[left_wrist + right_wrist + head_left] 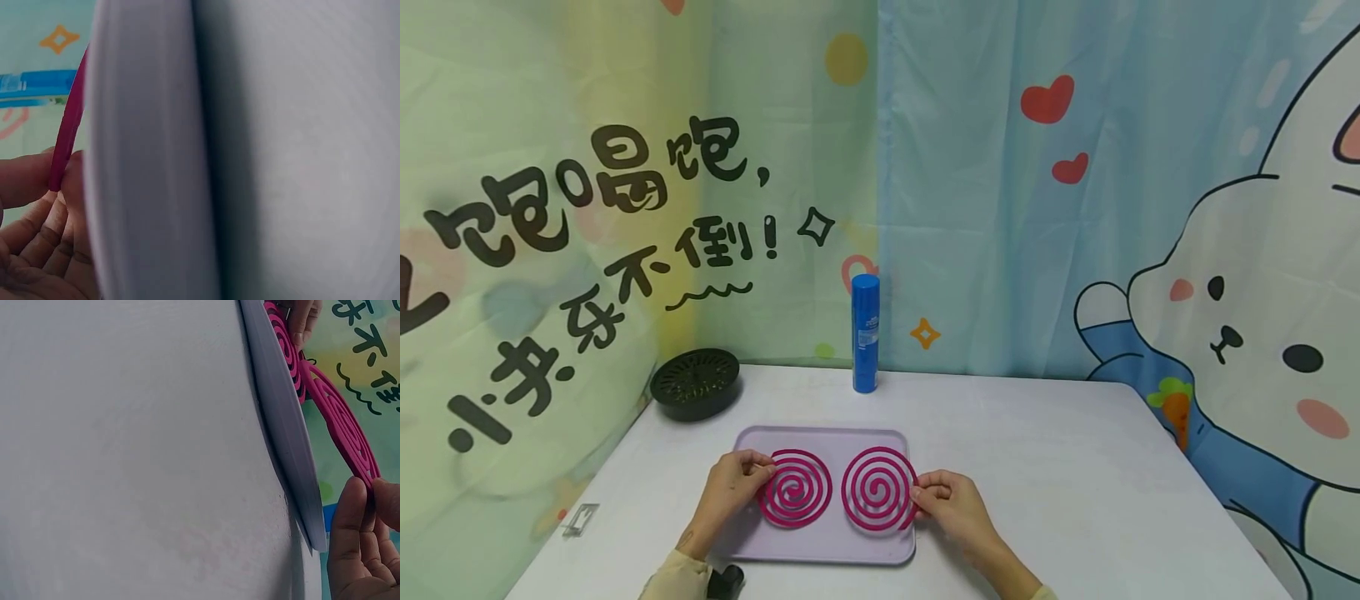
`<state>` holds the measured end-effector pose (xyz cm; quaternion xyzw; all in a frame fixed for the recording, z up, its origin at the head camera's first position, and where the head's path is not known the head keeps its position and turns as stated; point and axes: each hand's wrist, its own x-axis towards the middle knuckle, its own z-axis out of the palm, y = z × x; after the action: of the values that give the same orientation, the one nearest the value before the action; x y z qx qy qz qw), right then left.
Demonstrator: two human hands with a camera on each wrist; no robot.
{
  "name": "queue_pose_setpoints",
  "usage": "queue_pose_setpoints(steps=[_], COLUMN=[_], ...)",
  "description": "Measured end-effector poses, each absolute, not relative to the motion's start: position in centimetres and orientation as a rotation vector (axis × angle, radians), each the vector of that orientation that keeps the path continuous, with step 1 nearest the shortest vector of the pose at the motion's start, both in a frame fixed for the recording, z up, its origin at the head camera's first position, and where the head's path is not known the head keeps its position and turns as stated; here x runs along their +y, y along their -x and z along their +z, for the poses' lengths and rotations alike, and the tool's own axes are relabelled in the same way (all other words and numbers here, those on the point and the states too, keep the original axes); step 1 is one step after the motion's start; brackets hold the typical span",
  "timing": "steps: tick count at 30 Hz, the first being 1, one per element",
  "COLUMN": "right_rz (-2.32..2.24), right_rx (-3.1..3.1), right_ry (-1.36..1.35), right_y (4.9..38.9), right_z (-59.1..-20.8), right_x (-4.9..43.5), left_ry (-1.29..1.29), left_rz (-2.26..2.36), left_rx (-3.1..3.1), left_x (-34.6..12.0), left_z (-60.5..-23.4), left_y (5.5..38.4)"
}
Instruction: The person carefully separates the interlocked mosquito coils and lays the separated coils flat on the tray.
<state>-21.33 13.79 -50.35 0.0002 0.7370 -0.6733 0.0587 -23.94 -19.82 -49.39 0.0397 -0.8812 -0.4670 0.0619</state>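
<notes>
Two magenta mosquito coils are over a pale purple tray [820, 546]. My left hand [730, 492] pinches the outer ring of the left coil [792, 493] at its upper left, between thumb and fingers. The right coil [877, 491] has its right edge pinched by my right hand [955, 504]. Seen from the right wrist, that coil [344, 422] is tilted up off the tray, its far end beside the other coil [284, 344]. In the left wrist view the tray's side hides most of the left coil [67, 125].
At the table's back edge stands an upright blue cylinder [866, 333] with a cap. A round black slotted holder [695, 379] sits at the back left corner. Near the left edge lies a small metal piece [580, 520]. A printed curtain hangs behind the white table [1075, 492].
</notes>
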Motion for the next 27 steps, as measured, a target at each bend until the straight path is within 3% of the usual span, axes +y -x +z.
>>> queue_pose_setpoints(steps=[27], right_rz=[-2.041], right_rx=[2.169], right_ry=[0.018], right_y=[21.22], right_z=[-50.32], right_x=[13.56], left_ry=[-0.089], left_rz=[-1.135], left_rx=[-2.738], left_x=[-20.02], left_z=[-48.90], left_y=[23.39])
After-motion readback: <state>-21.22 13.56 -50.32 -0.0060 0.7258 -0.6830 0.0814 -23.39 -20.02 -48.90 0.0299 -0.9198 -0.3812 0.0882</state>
